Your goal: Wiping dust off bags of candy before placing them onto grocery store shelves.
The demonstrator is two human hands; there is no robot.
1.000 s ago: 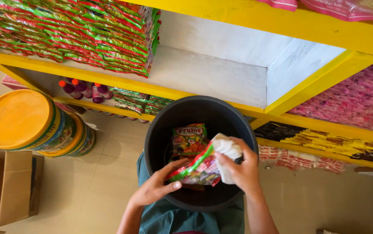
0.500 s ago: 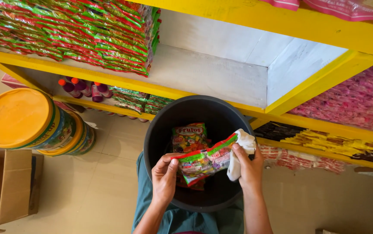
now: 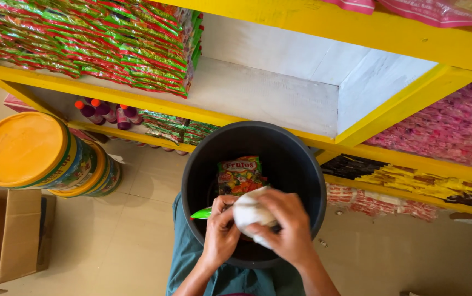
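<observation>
— Both hands are over the round black plastic bucket point(image 3: 301, 159), aren't they?

— Yes. Your left hand point(image 3: 220, 233) has its grip closed on a green-edged candy packet point(image 3: 203, 213), and your right hand point(image 3: 285, 226) presses a crumpled white cloth point(image 3: 249, 211) onto it. I'd judge the wiping mid-way.

— What's left?

— One printed sweet packet point(image 3: 239, 174) lies in the bucket (possibly more beneath). The bare white shelf board point(image 3: 258, 90) stands just beyond; nothing blocks it.
</observation>
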